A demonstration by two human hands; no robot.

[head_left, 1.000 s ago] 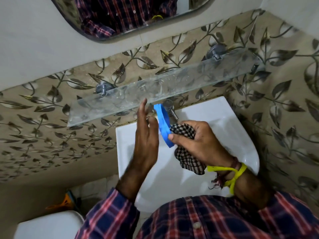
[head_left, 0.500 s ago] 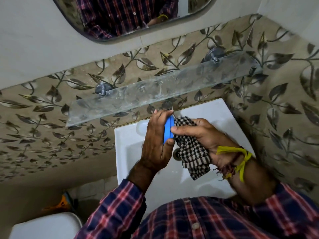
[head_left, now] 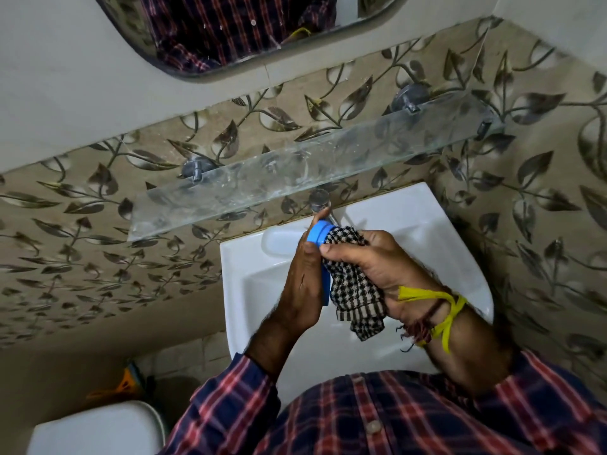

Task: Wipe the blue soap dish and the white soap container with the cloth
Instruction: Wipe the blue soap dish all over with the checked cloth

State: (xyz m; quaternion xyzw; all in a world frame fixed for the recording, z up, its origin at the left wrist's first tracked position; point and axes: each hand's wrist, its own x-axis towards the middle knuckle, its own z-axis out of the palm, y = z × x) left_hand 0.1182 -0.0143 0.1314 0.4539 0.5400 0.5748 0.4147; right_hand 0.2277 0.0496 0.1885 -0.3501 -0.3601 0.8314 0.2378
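Shifted slightly since half a second ago: both hands lower over the sink, cloth pushed further into the dish. Left hand (head_left: 303,280) grips blue soap dish (head_left: 317,235), held on edge above white sink (head_left: 437,224), fingers curled round its back, thumb on the near rim. Right hand (head_left: 382,267) clutches black-and-white checked cloth (head_left: 353,297), bunched and pressed against the dish's right face; loose end hangs down over the basin. Yellow thread (head_left: 440,307) tied round right wrist. White soap container (head_left: 279,239) sits on far left sink ledge, just left of the dish, untouched. Tap (head_left: 320,200) just beyond the hands. Glass shelf (head_left: 230,192) on the leaf-patterned wall above, mirror (head_left: 246,31) higher up. Plaid sleeves at near edge.
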